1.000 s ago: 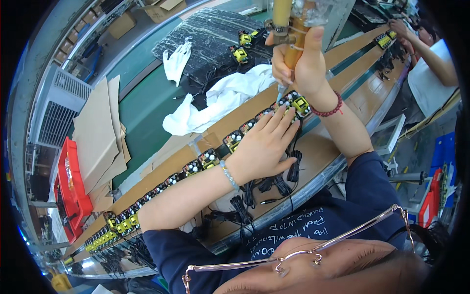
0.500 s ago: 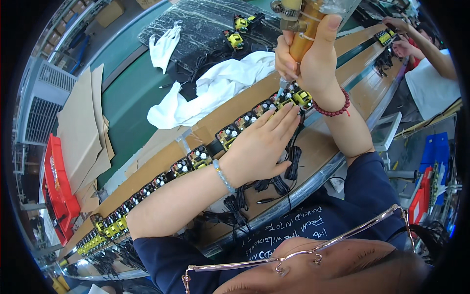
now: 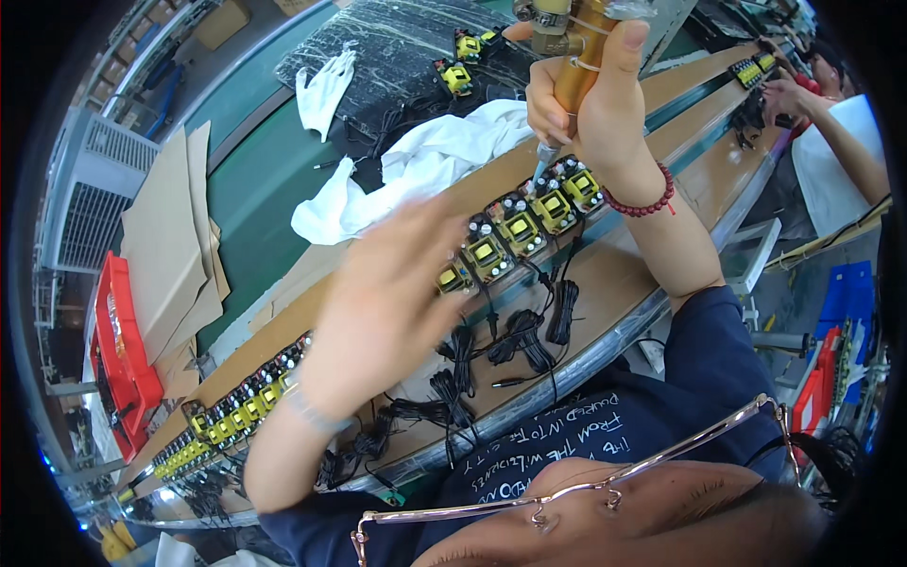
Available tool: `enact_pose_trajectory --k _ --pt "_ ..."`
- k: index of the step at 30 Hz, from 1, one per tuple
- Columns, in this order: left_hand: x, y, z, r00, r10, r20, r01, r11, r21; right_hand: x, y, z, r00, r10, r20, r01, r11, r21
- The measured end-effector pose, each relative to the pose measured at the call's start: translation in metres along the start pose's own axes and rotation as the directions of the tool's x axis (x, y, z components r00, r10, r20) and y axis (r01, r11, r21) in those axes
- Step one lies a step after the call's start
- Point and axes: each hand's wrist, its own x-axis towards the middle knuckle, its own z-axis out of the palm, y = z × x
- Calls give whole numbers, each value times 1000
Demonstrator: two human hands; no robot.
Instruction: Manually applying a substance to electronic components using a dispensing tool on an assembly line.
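My right hand (image 3: pixel 605 118) is wrapped round an amber glue dispensing gun (image 3: pixel 578 80), which is tilted with its nozzle (image 3: pixel 544 159) pointing down. The nozzle tip is just over a row of small power adapter circuit boards (image 3: pixel 518 230) with yellow transformers and black cables. Whether the tip touches a board I cannot tell. My left hand (image 3: pixel 392 283) is blurred above the middle of the row, thumb apart from the fingers, with nothing visible in it. It hides some of the boards. More boards (image 3: pixel 222 425) continue down to the lower left.
Coiled black cables (image 3: pixel 524 340) lie along the near edge. Behind the row are a white cloth (image 3: pixel 444 156), a white glove (image 3: pixel 326 90) and loose boards (image 3: pixel 456 77) on a dark mat. Cardboard sheets (image 3: pixel 170 246) and a red bin (image 3: pixel 123 350) stand left. A co-worker's hands (image 3: pixel 784 94) are far right.
My left hand has swept left and nearer to me along the row, away from the nozzle, uncovering several boards. My right hand still holds the glue dispensing gun, shifted slightly.
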Motion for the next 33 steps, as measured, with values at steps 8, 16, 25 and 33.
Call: enact_pose_trajectory --k 8,16,25,33 --pt "-263 -106 -9 477 -650 -591 875 413 252 -15 -19 -13 991 -84 104 77 995 69" --pt "-265 -104 22 407 -688 -601 885 459 73 -40 -11 -8 978 -76 192 81 997 -16" --pt "-256 -99 26 410 -662 -628 876 478 68 -34 -17 -7 981 -101 168 103 995 -4" --pt "-241 -85 32 436 -635 -637 861 502 88 -20 -39 -9 997 -61 49 46 966 256"
